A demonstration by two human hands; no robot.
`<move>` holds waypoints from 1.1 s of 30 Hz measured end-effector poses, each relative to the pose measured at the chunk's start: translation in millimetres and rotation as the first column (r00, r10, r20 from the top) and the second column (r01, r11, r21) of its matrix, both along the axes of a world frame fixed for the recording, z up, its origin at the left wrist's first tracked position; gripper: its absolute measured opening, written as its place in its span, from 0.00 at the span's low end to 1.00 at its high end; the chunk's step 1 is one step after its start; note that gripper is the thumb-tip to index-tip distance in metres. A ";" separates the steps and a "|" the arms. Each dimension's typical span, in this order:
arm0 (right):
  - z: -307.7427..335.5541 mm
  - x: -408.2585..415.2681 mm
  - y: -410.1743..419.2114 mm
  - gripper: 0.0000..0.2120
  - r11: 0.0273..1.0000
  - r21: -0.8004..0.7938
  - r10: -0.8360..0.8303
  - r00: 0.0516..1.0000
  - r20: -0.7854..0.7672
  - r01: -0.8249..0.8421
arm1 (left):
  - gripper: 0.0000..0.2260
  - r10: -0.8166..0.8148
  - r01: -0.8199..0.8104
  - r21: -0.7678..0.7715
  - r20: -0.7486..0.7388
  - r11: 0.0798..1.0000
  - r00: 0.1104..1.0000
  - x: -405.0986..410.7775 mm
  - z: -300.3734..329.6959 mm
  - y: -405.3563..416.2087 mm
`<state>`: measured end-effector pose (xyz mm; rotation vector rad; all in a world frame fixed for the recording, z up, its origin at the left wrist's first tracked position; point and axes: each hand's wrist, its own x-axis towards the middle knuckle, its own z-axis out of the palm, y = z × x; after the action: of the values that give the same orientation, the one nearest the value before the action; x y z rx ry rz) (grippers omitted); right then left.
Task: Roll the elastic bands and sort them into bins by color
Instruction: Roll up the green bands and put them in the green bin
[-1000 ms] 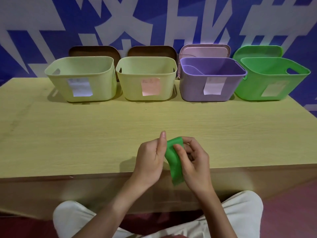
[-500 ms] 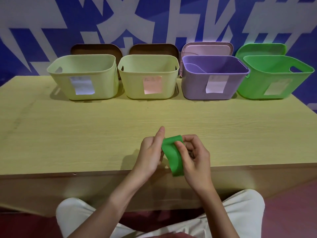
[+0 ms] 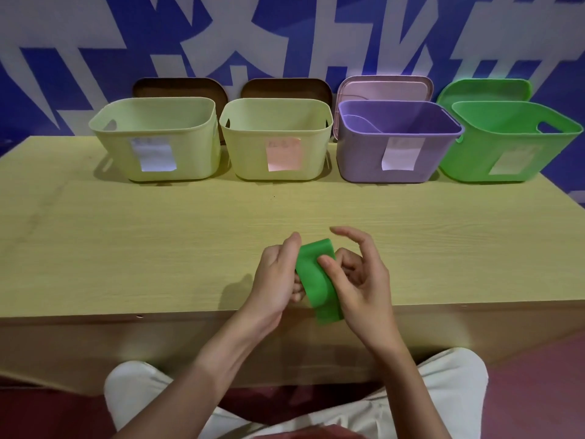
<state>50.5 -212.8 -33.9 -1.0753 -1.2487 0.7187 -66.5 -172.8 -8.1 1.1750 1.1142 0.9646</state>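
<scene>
Wide green elastic band (image 3: 311, 277) held above the near edge of the pale wooden table (image 3: 158, 236), at 6 o'clock. Left hand (image 3: 278, 277) gripping its left side; right hand (image 3: 361, 280) pinching it with thumb, forefinger raised. At 12 to 2 o'clock: purple plastic bin (image 3: 364, 160), green plastic bin (image 3: 468, 160).

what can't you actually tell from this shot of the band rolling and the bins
- Head view: writing on the bin labels, e.g. the pink label, is too blurred to read.
- Floors of the yellow bins are hidden by their front walls.
- How much of the green band is rolled: left hand and right hand cover it.
- Green bin: right side cut by the frame edge.
</scene>
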 end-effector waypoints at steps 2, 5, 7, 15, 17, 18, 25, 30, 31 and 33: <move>2.3 0.4 1.4 0.15 1.000 0.027 -0.017 0.997 0.079 0.015 | 0.19 -0.020 0.022 -0.041 0.040 0.999 0.999 1.0 3.5 -1.2; 3.5 1.7 2.7 0.08 0.997 0.048 -0.057 0.993 0.105 0.052 | 0.18 -0.041 0.044 -0.063 0.050 0.997 0.998 2.3 5.9 -0.1; 4.0 3.6 2.3 0.05 0.996 0.048 -0.085 0.989 0.121 0.079 | 0.19 -0.047 0.047 -0.021 0.004 0.999 0.999 3.0 5.9 2.4; 7.8 4.1 2.9 0.06 0.995 0.018 -0.094 0.995 0.021 0.093 | 0.22 0.156 0.034 0.549 -0.297 0.835 0.942 4.9 -12.6 2.2; 8.4 4.4 2.6 0.06 0.997 0.012 -0.075 0.997 0.012 0.074 | 0.22 0.162 0.010 0.533 -0.275 0.846 0.948 6.0 -14.1 3.4; 7.5 4.9 3.2 0.07 0.998 0.003 -0.064 0.998 0.005 0.064 | 0.23 0.164 -0.014 0.506 -0.254 0.863 0.953 6.8 -14.1 4.5; 10.5 7.9 3.4 0.13 0.999 0.043 0.005 0.995 0.097 -0.009 | 0.21 0.076 -0.053 0.182 -0.125 0.982 0.989 8.9 1.3 6.9; 12.6 9.7 2.6 0.07 0.998 0.040 -0.048 0.993 0.105 0.044 | 0.21 -0.012 0.015 0.052 -0.042 0.999 0.999 9.2 7.4 3.4; 12.1 10.0 2.0 0.06 0.998 0.032 -0.050 0.994 0.095 0.048 | 0.22 0.000 0.012 0.125 -0.095 0.992 0.996 8.4 6.3 3.5; 11.2 10.4 1.1 0.04 0.998 0.019 -0.061 0.995 0.077 0.060 | 0.24 0.025 0.036 0.309 -0.190 0.950 0.981 7.1 2.2 2.8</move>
<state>60.9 -211.7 -22.6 -1.1320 -1.2804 0.6245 -59.4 -170.0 -5.9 1.5543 1.1358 1.0664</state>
